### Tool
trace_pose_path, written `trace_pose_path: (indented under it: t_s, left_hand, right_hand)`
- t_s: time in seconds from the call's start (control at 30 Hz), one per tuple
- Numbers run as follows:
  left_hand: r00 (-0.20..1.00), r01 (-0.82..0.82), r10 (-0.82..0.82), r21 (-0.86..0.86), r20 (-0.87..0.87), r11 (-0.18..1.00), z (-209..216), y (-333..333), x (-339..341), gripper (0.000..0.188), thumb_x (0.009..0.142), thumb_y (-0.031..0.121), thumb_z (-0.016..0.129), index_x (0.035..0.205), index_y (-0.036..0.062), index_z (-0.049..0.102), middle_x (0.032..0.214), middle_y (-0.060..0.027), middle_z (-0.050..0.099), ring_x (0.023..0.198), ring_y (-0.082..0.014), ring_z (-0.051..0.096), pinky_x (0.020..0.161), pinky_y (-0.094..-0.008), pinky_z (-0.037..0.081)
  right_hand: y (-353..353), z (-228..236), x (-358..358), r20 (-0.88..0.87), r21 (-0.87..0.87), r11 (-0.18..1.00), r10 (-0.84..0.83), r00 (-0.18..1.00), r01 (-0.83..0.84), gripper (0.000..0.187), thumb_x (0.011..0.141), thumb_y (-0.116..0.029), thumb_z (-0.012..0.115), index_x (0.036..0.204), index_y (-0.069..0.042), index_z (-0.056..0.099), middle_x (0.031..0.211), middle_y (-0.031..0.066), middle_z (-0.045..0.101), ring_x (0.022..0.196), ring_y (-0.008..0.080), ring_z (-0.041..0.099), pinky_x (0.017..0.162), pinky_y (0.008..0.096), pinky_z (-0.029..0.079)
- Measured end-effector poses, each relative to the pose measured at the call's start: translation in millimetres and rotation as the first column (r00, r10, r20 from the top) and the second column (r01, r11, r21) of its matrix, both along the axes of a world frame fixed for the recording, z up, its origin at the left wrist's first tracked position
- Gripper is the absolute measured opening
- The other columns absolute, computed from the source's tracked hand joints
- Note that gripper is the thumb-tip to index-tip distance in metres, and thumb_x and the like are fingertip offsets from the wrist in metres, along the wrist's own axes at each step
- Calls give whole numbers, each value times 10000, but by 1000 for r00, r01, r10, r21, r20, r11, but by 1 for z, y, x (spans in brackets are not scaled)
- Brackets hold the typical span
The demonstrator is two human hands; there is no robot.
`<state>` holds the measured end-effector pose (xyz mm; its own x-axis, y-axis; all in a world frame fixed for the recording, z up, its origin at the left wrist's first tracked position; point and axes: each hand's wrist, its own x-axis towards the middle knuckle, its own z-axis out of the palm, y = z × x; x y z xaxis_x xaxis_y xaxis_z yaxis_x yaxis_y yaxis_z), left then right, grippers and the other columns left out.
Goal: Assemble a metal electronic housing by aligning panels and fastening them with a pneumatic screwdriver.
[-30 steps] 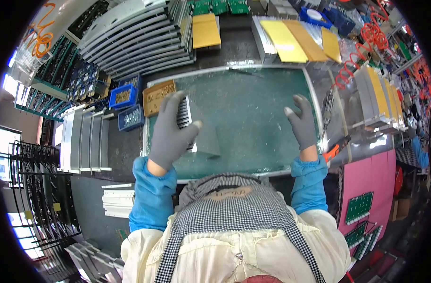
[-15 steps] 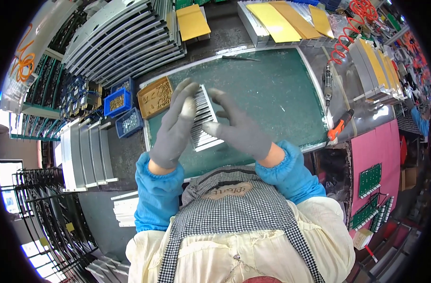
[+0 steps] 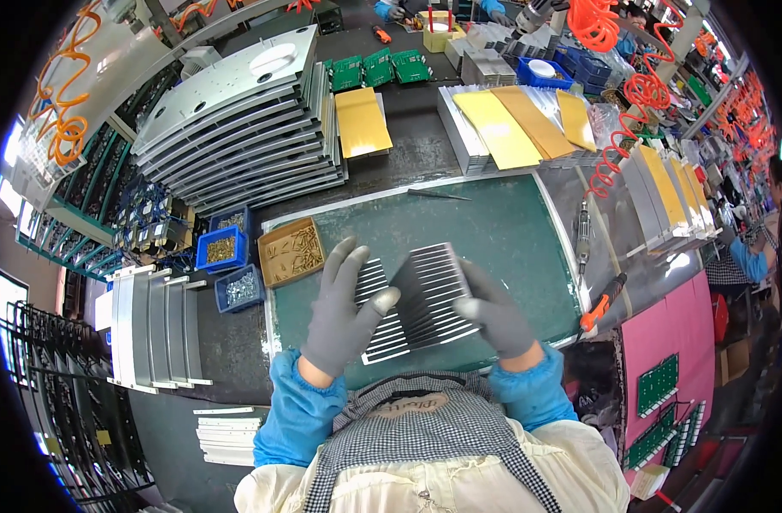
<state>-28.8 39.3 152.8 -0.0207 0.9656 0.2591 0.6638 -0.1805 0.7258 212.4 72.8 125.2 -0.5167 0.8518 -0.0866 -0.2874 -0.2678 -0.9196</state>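
Note:
Over the green mat (image 3: 528,222), both grey-gloved hands are at finned metal pieces that look like heat sinks. My left hand (image 3: 339,321) lies along the left finned piece (image 3: 375,291), thumb over its face and fingers at its outer edge. My right hand (image 3: 502,316) grips the right finned piece (image 3: 438,265) by its right edge, the thumb in front and the fingers mostly hidden behind. That right piece is tilted, showing dark gaps between its bright fins. The two slope toward each other at the middle; whether they are joined I cannot tell.
Left of the mat are a cardboard box of screws (image 3: 290,252) and blue bins (image 3: 221,250) of small hardware. Tweezers (image 3: 439,195) lie on the mat's far part. An orange-handled tool (image 3: 603,303) and a powered screwdriver (image 3: 584,239) rest at its right. Stacked metal panels (image 3: 237,128) stand far left.
The finned metal, earlier one narrow tilted block between my hands, now spreads wider as two slanted faces. My right hand has moved rightward. The view has tilted up, showing more of the far bench.

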Motion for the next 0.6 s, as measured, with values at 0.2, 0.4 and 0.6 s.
trace_pose_path:
  t_s: [0.2,0.4,0.6]
  left_hand:
    - [996,20,-16,-56,83,998,5,4,-2,644,825,314,733,1322,-18,495,1434,-220,407,1253,-352,513,1000,-390,485]
    - [993,42,-34,-65,117,997,3,5,-8,651,826,329,740,1309,-35,498,1368,-209,461,1192,-318,548,969,-374,498]
    - [965,28,-7,-79,261,996,-5,-4,-27,703,826,382,732,1307,-63,478,1322,-185,480,1155,-271,552,966,-351,493]
  right_hand:
    - [31,-51,104,42,-120,975,-184,982,188,679,827,-296,638,1379,63,472,1304,163,580,1206,241,531,1044,346,374]
    - [50,-82,121,404,-90,959,-212,890,269,638,792,-274,692,1303,76,537,1188,153,629,1099,228,577,979,318,410]
    - [50,-6,135,457,201,891,-453,766,407,604,733,-133,687,1291,57,555,1084,121,669,1035,195,606,919,335,463]
